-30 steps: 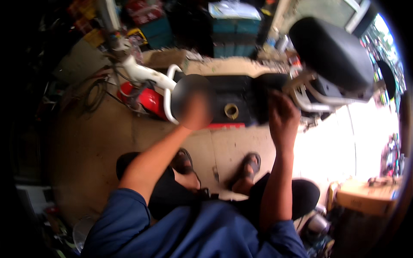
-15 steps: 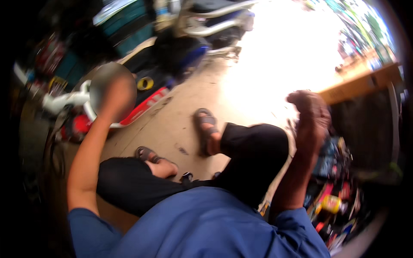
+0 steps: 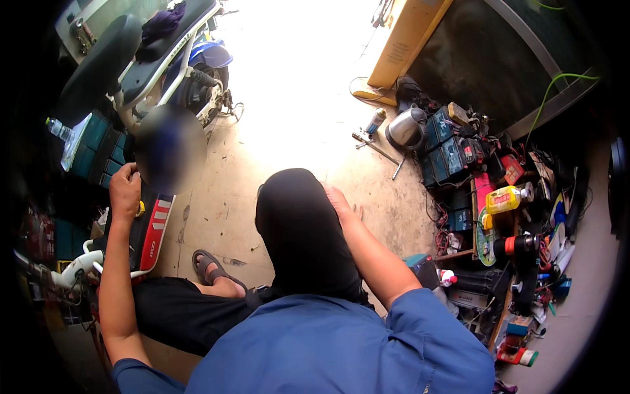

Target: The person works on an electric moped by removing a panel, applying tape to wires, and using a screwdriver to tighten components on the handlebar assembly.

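My left hand [image 3: 124, 190] is raised over the red-and-black footboard [image 3: 152, 234] of a white-framed scooter, fingers curled and pinched beside a blurred round patch; what they hold, if anything, cannot be made out. A small yellow ring [image 3: 140, 208] shows just behind it. My right hand [image 3: 335, 200] is beside my bent black-trousered knee [image 3: 289, 223], its fingers mostly hidden by the leg. The scooter's black seat [image 3: 98, 65] stands at the upper left.
At right lie teal batteries [image 3: 438, 134], a steel kettle [image 3: 405, 128], wrenches [image 3: 380, 152], a yellow bottle [image 3: 506, 197] and jumbled tools. An upright cardboard box [image 3: 400, 46] leans by a dark glass panel [image 3: 482, 59]. Bright floor [image 3: 295, 131] stretches ahead.
The view has swung rightward, so the scooter now runs along the left side. My right hand has moved from the scooter, through the air, down beside my knee; my left hand stays at the scooter.
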Tool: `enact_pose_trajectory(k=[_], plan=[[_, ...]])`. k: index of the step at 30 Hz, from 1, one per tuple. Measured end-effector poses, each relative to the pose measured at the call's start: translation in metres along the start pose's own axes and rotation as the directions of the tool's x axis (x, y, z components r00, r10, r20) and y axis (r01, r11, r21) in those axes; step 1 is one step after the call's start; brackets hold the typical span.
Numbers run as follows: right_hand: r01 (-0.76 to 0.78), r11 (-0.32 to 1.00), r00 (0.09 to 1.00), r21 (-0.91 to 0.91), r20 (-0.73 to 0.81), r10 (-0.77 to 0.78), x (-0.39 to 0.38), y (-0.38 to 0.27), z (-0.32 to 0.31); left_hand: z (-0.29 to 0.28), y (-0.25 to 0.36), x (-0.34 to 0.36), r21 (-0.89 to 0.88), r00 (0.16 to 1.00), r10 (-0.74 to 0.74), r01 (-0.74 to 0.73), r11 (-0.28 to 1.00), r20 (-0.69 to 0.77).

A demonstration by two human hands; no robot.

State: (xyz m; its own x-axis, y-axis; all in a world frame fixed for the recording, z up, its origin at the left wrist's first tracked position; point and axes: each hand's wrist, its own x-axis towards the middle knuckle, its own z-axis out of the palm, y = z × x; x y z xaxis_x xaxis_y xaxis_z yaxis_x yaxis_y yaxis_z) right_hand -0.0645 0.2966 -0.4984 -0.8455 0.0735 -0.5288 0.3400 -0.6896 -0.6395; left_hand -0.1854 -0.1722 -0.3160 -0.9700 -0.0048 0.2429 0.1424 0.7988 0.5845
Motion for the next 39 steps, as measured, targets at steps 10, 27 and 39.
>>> enact_pose_trajectory(k=[10,27,39], plan=[[-0.089,0.685,0.689,-0.723,-0.541,-0.481,0.12,0.016,-0.207,0.051,0.017,-0.034,0.034,0.965,0.064,-0.075,0.997,0.255],[-0.208,0.237,0.533,-0.949,-0.313,-0.786,0.354,-0.141,-0.248,0.168,0.013,-0.077,0.231,0.662,-0.429,0.369,0.9,0.615],[-0.38,0.095,0.581,-0.92,-0.317,-0.75,0.4,-0.142,-0.254,0.191,0.024,-0.046,0.391,0.564,-0.521,0.343,0.854,0.641]])
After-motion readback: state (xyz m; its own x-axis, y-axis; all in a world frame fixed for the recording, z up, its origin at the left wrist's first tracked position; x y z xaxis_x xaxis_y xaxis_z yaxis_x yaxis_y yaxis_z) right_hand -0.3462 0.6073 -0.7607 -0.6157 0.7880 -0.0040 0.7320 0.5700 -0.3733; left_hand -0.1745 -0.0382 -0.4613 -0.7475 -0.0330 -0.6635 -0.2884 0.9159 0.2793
